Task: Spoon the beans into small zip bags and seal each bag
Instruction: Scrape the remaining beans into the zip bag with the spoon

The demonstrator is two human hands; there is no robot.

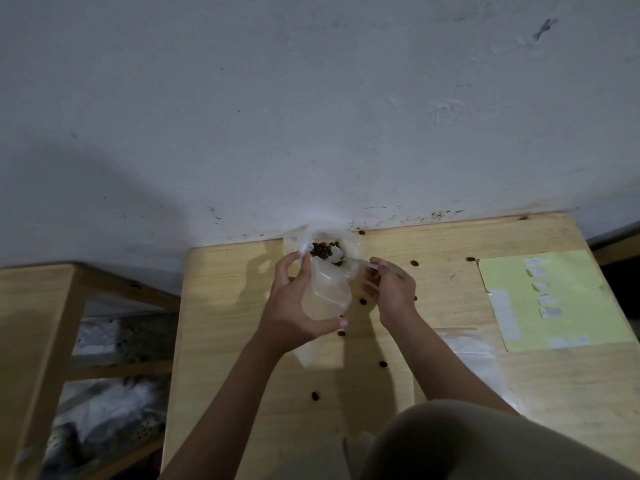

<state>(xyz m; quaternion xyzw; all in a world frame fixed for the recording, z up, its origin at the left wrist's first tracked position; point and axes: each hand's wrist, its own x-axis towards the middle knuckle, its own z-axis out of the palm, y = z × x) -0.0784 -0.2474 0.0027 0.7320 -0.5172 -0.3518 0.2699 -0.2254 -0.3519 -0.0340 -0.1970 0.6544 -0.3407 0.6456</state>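
Beans, dark brown [323,250], sit in a clear plastic container [353,252] at the far edge of the pale wooden table [450,375]. Left hand [298,303] grips a small clear zip bag [325,292], mouth toward the container; right hand [391,289] pinches a white plastic spoon [337,255] dipped among them. Strays [382,364] already dot the table: a limp, sagging bag mouth or tilted spoon would likely spill more.

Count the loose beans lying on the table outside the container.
8 visible: one by the wall, two right of the spoon, two near the right hand, three toward the near edge. Hands and bag may hide more.
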